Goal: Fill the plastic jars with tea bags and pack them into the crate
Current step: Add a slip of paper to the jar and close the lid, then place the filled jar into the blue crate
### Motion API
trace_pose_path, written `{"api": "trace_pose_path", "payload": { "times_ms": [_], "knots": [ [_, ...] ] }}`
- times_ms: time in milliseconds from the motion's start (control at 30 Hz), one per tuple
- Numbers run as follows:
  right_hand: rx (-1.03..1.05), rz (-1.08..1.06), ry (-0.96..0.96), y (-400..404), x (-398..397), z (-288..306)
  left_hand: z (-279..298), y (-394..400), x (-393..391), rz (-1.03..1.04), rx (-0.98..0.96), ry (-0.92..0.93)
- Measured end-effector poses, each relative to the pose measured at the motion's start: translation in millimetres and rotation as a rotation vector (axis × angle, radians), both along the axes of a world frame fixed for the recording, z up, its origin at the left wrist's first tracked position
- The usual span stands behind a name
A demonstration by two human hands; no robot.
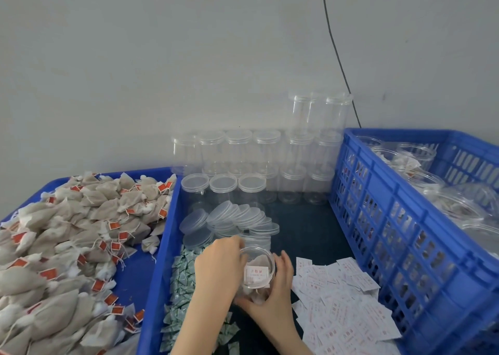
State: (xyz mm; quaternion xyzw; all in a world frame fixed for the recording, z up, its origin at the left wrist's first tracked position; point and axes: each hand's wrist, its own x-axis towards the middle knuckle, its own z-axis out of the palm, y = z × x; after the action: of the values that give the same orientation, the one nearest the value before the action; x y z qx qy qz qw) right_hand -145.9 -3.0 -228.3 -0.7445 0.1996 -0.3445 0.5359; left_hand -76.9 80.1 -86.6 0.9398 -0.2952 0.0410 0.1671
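Single head view, downward, near worktable [305,236]

Blue slatted plastic crate [405,246] cut off at 3 o'clock, heap of beige tea bags [59,246] cropped at 9, clear jar's [258,273] base hidden by hands, label text unreadable

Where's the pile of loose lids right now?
In the head view, the loose lids lie centre frame, just behind the held jar, in front of the empty jars.
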Motion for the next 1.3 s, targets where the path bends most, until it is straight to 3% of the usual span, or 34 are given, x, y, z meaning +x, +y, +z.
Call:
{"api": "trace_pose_path", "payload": {
  "times_ms": [167, 333, 500, 633, 833, 967, 1100, 1300],
  "knots": [
    [-0.099, 0.077, 0.077, -17, -9, 40, -7, 11, 13, 0.106, -0.103, -0.02],
    [-0.501, 0.329, 0.53, -31, 5, 98, -31, 8, 28, 0.144, -0.025, 0.031],
    [-0.653, 0.41, 0.693, -38, 14, 144, -59, 4, 33, 0.145, -0.008, 0.065],
    [-0.69, 0.277, 0.59, -63, 14, 218, -73, 3, 32, 0.153, 0.002, 0.089],
    [-0.754, -0.105, 0.424, -130, -16, 347, -76, 2, 32, 0.148, -0.01, 0.102],
    [-0.71, -0.354, 0.372, -196, -46, 398, -74, -1, 34, 0.13, -0.02, 0.11],
    [-0.656, -0.547, 0.433, -269, -76, 400, -65, -10, 38, 0.121, -0.019, 0.098],
    [-0.548, -0.635, 0.52, -343, -97, 352, -51, -39, 37, 0.097, -0.019, 0.056]
  ]
}}
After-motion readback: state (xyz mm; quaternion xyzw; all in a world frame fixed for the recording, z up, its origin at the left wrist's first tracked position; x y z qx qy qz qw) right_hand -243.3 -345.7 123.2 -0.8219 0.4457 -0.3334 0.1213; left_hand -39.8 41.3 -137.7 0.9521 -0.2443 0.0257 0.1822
